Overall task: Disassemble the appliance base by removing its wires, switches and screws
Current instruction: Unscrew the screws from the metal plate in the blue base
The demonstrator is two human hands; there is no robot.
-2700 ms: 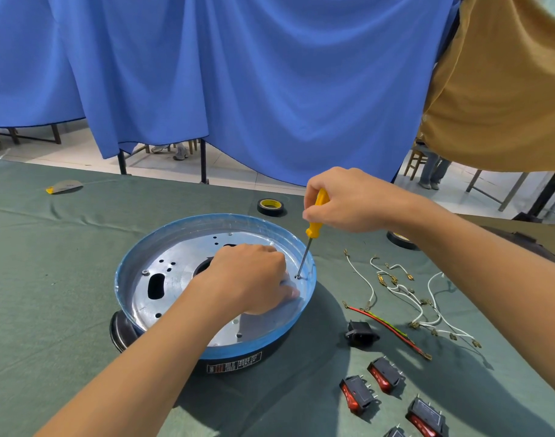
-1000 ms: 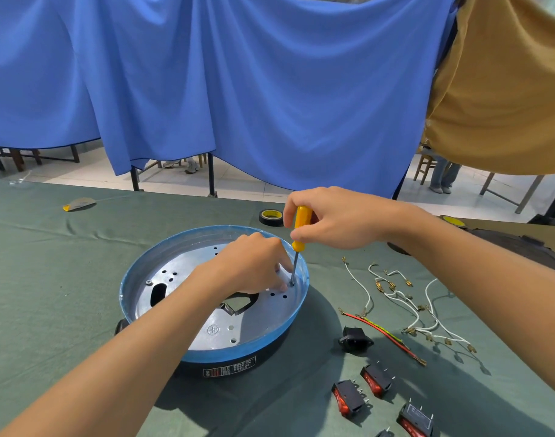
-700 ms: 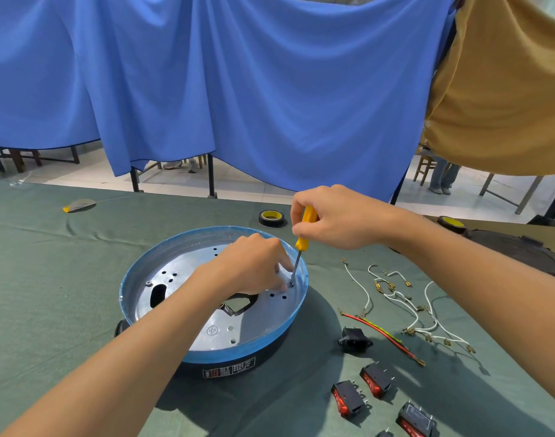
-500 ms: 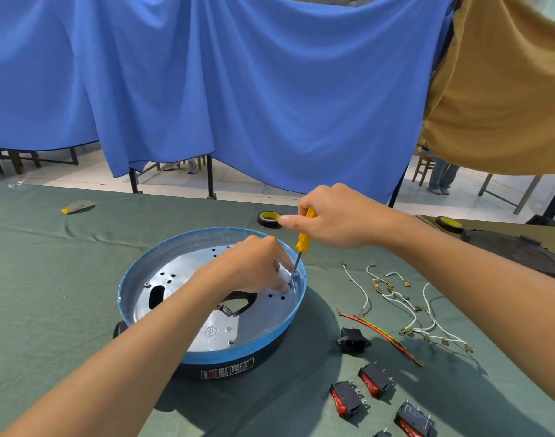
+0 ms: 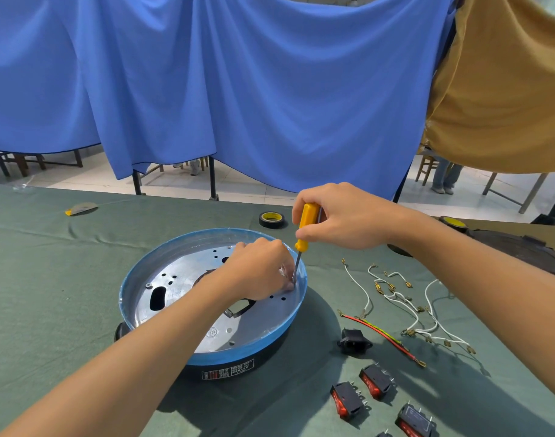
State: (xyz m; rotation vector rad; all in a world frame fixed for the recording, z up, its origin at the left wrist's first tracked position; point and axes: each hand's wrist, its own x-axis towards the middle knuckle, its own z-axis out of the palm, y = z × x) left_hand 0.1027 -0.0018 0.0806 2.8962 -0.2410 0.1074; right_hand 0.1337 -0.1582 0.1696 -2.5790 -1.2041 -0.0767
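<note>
Yellow plastic fills my right grip (image 5: pixel 342 216): its fingers are curled tight round the handle of the screwdriver (image 5: pixel 305 228), whose blade slants down from it. At the blade's tip sits my left grip (image 5: pixel 260 269), fingers bunched downward on the metal. Whether they pinch a screw or only steady the tip I cannot tell, since the knuckles hide it.

Directly under both grips lies the appliance base (image 5: pixel 238 353), blue-rimmed and resting on the table (image 5: pixel 49 294). Its silver plate (image 5: pixel 181 275) shows mostly open holes. Across the plate from my left grip, one screw (image 5: pixel 149 285) sits in place.

Below my right grip and out toward my side, the stripped parts are laid out: white wires (image 5: pixel 396 298), a red wire (image 5: pixel 380 332), a black socket (image 5: pixel 352 340) and red rocker switches (image 5: pixel 375 380). Just beyond the right grip sits a tape roll (image 5: pixel 271 219).

I judge the wires and switches done and the work well advanced. What remains, as far as I see, is the screw under the blade, the one across the plate, and any others hidden from me.
</note>
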